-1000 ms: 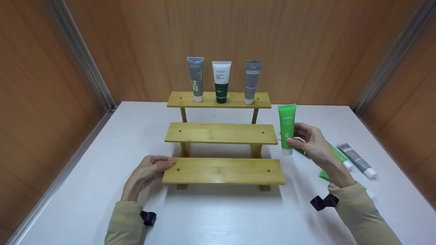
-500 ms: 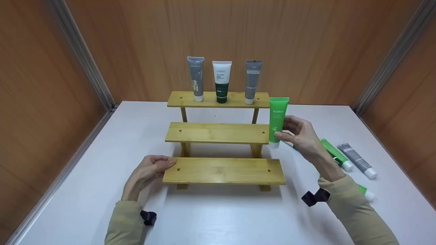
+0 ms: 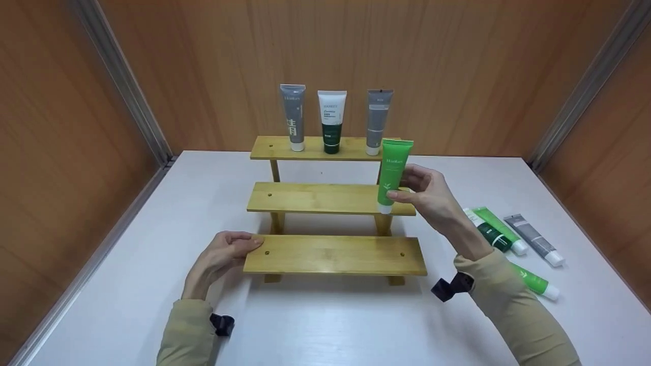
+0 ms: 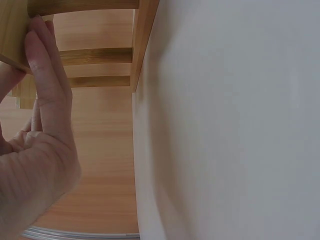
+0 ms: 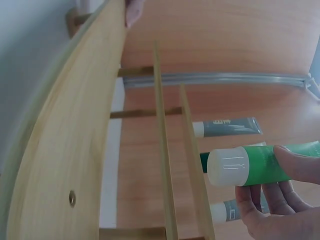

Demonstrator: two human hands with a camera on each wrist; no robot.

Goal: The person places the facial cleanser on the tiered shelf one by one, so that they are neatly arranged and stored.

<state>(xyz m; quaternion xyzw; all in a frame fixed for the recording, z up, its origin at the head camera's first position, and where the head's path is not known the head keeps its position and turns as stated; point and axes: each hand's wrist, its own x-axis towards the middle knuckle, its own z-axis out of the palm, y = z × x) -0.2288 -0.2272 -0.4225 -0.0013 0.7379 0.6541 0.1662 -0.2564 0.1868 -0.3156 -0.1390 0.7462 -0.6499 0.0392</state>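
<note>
My right hand (image 3: 432,203) pinches a green squeeze tube (image 3: 394,165) between thumb and fingers, white cap down. In the head view the tube overlaps the right end of the middle step of a three-step wooden display stand (image 3: 333,254); whether its cap touches the step I cannot tell. In the right wrist view the white cap (image 5: 227,166) points at the stand. My left hand (image 3: 221,259) holds the left end of the lowest step, thumb on top and fingers (image 4: 47,95) beneath. On the top step stand a grey tube (image 3: 293,117), a white and dark green tube (image 3: 331,122) and another grey tube (image 3: 377,119).
On the white table (image 3: 325,325), right of the stand, lie a green tube (image 3: 501,229), a white and dark green tube (image 3: 491,234), a grey tube (image 3: 534,239) and another green tube (image 3: 534,279), partly behind my sleeve. Wooden panels (image 3: 356,56) enclose the table.
My right hand has carried the green tube leftward and slightly farther back, from beside the stand to the middle step's right end. My left hand keeps its place on the lowest step.
</note>
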